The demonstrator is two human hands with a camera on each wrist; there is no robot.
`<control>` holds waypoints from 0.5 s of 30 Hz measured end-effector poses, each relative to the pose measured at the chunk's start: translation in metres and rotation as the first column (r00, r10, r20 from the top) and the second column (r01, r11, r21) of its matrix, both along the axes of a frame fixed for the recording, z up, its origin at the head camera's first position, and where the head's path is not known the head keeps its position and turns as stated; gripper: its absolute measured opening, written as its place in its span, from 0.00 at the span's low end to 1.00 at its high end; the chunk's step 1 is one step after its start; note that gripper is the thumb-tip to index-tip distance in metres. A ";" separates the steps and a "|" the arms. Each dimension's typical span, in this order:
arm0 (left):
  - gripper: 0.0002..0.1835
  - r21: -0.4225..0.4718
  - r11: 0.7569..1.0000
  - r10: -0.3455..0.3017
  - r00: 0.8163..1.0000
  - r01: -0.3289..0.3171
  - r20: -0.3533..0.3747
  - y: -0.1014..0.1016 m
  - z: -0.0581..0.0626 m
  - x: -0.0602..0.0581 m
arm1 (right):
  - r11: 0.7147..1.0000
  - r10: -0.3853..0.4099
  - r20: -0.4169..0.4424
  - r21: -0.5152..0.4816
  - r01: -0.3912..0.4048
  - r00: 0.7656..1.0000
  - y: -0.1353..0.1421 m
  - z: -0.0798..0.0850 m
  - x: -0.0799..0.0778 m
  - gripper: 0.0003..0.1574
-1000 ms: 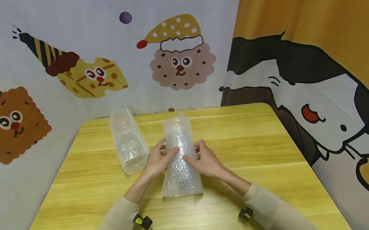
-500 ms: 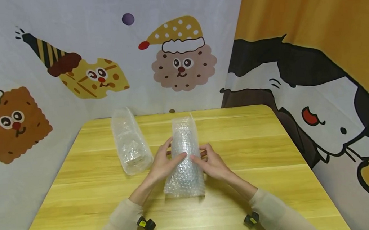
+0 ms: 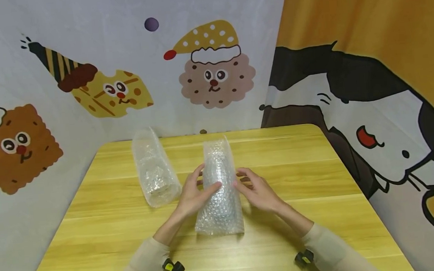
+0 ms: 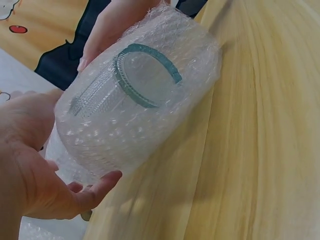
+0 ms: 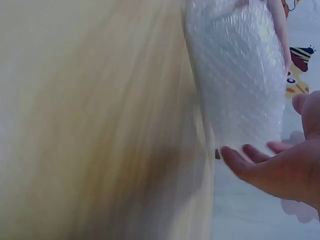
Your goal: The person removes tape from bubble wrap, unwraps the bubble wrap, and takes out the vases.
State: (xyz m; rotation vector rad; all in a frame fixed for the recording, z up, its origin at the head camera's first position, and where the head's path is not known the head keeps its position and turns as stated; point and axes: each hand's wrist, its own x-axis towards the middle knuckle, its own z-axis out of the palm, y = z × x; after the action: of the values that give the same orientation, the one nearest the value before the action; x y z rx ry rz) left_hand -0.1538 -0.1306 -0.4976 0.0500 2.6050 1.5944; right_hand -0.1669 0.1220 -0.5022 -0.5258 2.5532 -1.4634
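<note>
A drinking glass (image 4: 145, 75) with a greenish rim and ribbed side shows through its bubble wrap (image 3: 222, 203), lying lengthwise on the table between the hands. The left hand (image 3: 195, 193) holds the wrapped glass from the left, thumb over the top and fingers at the side. On the other side the right hand (image 3: 258, 189) has its fingers spread loosely beside the wrap. In the right wrist view a gap shows between the right hand's fingers (image 5: 235, 157) and most of the wrap.
A second bubble-wrapped bundle (image 3: 155, 174) lies to the left, its far end near the back edge of the wooden table (image 3: 292, 163). Behind the table hangs a cloth (image 3: 116, 24) printed with cartoon figures.
The wrapped glass and both hands have shifted a little to the right. The right thumb has slid from the top of the wrap to its edge, and the right hand has loosened outward.
</note>
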 end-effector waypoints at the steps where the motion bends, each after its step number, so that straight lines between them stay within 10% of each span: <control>1: 0.54 -0.005 1.000 0.001 1.000 -0.001 0.001 0.001 0.000 0.000 | 1.000 0.012 -0.051 0.002 -0.012 0.999 0.002 0.001 -0.003 0.38; 15: 0.52 -0.027 1.000 0.010 1.000 -0.010 -0.012 0.008 -0.001 0.000 | 0.990 0.097 -0.400 0.131 -0.048 0.911 0.001 0.019 -0.022 0.26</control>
State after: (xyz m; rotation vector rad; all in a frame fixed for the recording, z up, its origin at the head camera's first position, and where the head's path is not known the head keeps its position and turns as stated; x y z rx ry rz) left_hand -0.1535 -0.1229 -0.4984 0.0442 2.6394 1.5658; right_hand -0.1891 0.1226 -0.4828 -0.9873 2.8664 -1.2748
